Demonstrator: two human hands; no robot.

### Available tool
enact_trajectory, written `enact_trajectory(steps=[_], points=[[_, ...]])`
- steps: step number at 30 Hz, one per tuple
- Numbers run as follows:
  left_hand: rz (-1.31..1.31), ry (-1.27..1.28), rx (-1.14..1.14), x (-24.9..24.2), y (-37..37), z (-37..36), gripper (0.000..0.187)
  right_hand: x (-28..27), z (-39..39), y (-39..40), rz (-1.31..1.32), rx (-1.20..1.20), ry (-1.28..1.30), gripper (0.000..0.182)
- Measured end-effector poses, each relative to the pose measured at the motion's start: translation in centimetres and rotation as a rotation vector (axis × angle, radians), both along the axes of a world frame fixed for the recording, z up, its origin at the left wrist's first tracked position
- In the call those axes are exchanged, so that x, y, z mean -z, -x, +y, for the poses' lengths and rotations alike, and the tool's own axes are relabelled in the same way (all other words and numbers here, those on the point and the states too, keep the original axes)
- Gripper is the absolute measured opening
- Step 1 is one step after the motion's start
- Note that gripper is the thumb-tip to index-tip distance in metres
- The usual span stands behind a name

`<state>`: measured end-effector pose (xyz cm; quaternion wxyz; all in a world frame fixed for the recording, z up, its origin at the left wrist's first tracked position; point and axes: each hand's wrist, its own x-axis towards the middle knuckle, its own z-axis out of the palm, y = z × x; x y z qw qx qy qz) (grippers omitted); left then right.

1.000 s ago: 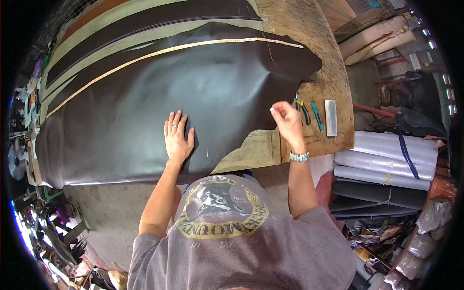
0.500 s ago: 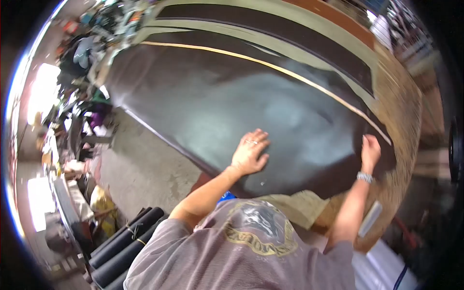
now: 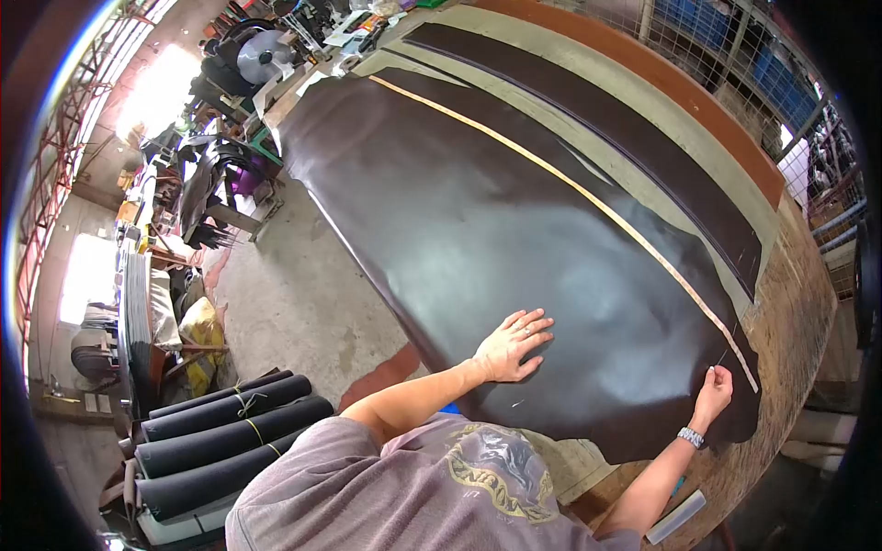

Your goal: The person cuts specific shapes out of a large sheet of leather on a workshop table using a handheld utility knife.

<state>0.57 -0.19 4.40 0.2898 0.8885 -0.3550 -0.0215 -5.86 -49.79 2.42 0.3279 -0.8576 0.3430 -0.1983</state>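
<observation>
A large dark brown sheet of leather (image 3: 441, 220) lies across the table, its surface shiny and slightly wavy. My left hand (image 3: 514, 346) rests palm down on it, fingers spread, holding nothing. Near the right end of the sheet, my right hand (image 3: 714, 390) is closed in a pinch. A thin, dark, pointed tool (image 3: 722, 357) seems to stick out from its fingertips; its exact kind is too small to make out. Just beyond that hand runs a long yellowish tape measure (image 3: 588, 195), laid lengthwise over the leather.
A long dark brown strip (image 3: 588, 101) and an orange-brown strip (image 3: 634, 62) lie at the far side of the wooden table (image 3: 797, 303). A pale ruler-like bar (image 3: 676, 517) sits by my right forearm. Black rolls (image 3: 230, 432) are stacked at lower left. Wire mesh (image 3: 726, 64) stands behind.
The head view has shifted, so the table and both hands appear lower. My left hand stays flat on the leather; my right remains pinched near the tape's end, where the thin tool now shows.
</observation>
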Motion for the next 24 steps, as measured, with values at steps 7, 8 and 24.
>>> enact_trajectory(steps=[7,8,24], points=[[0.102,0.0,0.021,-0.1,-0.5,-0.8,0.04,-6.8,5.1,-0.3,0.066,0.089,-0.017,0.026],[0.038,-0.047,0.011,-1.8,-0.6,-1.7,0.04,-6.1,4.8,0.0,-0.009,0.135,-0.065,0.025],[-0.062,-0.026,-0.005,0.9,0.0,-1.8,0.047,-1.8,1.1,0.7,-0.012,0.142,-0.027,0.015]])
